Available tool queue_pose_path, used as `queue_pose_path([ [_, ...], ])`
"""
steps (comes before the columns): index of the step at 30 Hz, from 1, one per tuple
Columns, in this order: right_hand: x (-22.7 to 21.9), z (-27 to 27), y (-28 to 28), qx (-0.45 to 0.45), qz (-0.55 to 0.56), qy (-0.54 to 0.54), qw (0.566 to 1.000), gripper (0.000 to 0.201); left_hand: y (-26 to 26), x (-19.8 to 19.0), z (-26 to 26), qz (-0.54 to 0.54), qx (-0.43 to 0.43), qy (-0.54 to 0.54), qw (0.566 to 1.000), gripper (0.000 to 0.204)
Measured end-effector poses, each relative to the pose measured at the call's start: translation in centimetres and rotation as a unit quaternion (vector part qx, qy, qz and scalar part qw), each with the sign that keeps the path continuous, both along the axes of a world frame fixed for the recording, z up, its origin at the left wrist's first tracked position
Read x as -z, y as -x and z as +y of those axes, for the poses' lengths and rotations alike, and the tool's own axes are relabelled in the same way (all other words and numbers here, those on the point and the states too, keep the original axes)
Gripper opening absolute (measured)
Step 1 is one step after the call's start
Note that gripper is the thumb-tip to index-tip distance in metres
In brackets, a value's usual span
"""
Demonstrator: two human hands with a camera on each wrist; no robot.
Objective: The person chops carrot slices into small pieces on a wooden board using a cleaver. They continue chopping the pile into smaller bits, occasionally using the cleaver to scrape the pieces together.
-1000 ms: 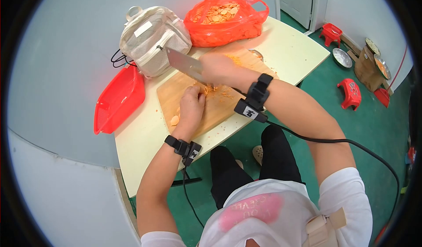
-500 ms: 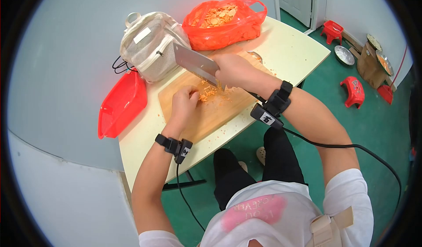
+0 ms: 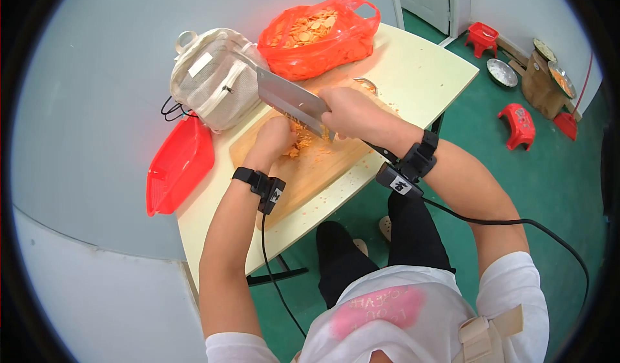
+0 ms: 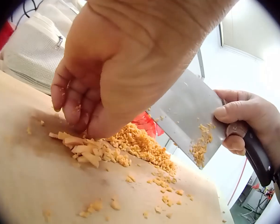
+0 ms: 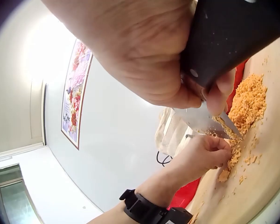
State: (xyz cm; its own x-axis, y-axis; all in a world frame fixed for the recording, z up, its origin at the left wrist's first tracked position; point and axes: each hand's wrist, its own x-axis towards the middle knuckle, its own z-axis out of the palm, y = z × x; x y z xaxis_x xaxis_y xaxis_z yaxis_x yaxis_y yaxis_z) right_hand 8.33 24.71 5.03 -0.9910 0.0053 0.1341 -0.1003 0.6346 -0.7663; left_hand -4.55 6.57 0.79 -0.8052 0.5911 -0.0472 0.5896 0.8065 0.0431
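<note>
My right hand [image 3: 354,112] grips the handle of a cleaver [image 3: 287,96]. In the left wrist view its wide blade [image 4: 186,114] stands tilted above the wooden cutting board [image 3: 323,172], and orange crumbs cling near its lower edge. Beside the blade, my left hand [image 3: 272,137] has its fingers curled down onto short carrot strips [image 4: 86,151], thumb and fingertips together at the strips. A heap of finely chopped carrot [image 5: 247,102] lies just behind, with loose bits scattered across the wood.
A red plastic bag [image 3: 352,46] of round carrot slices [image 3: 310,28] and a mesh backpack [image 3: 216,79] stand behind the board. To the left lies a red plastic basket [image 3: 181,163]. A metal bowl [image 3: 367,85] sits partly hidden behind my right hand. Red stools [image 3: 516,127] are on the floor.
The cleaver has shifted right over the board, away from the left hand, and its blade is raised. My left hand has moved slightly back along the board, toward the backpack.
</note>
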Motion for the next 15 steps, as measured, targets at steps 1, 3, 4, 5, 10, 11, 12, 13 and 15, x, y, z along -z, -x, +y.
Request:
queue_pose_path([
  [1, 0.3, 0.0, 0.1, 0.0, 0.003, 0.003, 1.0, 0.016, -0.1, -0.2, -0.1, -0.001, -0.002, 0.006, 1.0, 0.015],
  [3, 0.8, -0.3, 0.3, -0.006, 0.011, -0.006, 1.0, 0.013, 0.1, -0.3, -0.9, -0.004, -0.004, 0.017, 1.0, 0.016],
  [4, 1.0, -0.3, 0.0, -0.006, 0.014, -0.003, 1.0, 0.013, 0.4, -0.3, -1.5, 0.002, -0.011, 0.032, 0.999, 0.015],
  [5, 1.0, -0.4, -0.4, -0.009, 0.024, -0.005, 1.0, 0.013, 0.8, -0.4, -2.0, 0.011, -0.018, 0.044, 0.999, 0.015],
  [10, 0.9, -0.6, -0.6, -0.015, 0.004, 0.0, 1.0, 0.015, -0.8, 0.3, -4.0, -0.042, -0.017, -0.076, 0.996, 0.015],
  [11, 1.1, -0.7, -0.6, -0.01, 0.007, 0.003, 1.0, 0.015, -1.3, 0.3, -4.1, -0.049, -0.021, -0.085, 0.995, 0.015],
  [12, 1.3, -0.9, -0.6, -0.004, 0.009, 0.006, 1.0, 0.016, -1.2, 0.6, -4.4, -0.05, -0.021, -0.081, 0.995, 0.015],
  [13, 1.3, -0.9, -0.6, -0.004, 0.009, 0.007, 1.0, 0.016, -0.9, 1.1, -4.7, -0.044, -0.009, -0.105, 0.993, 0.015],
  [15, 1.2, -1.1, -0.7, 0.003, -0.003, -0.013, 1.0, 0.024, -0.8, 1.3, -4.9, -0.041, 0.001, -0.129, 0.991, 0.015],
])
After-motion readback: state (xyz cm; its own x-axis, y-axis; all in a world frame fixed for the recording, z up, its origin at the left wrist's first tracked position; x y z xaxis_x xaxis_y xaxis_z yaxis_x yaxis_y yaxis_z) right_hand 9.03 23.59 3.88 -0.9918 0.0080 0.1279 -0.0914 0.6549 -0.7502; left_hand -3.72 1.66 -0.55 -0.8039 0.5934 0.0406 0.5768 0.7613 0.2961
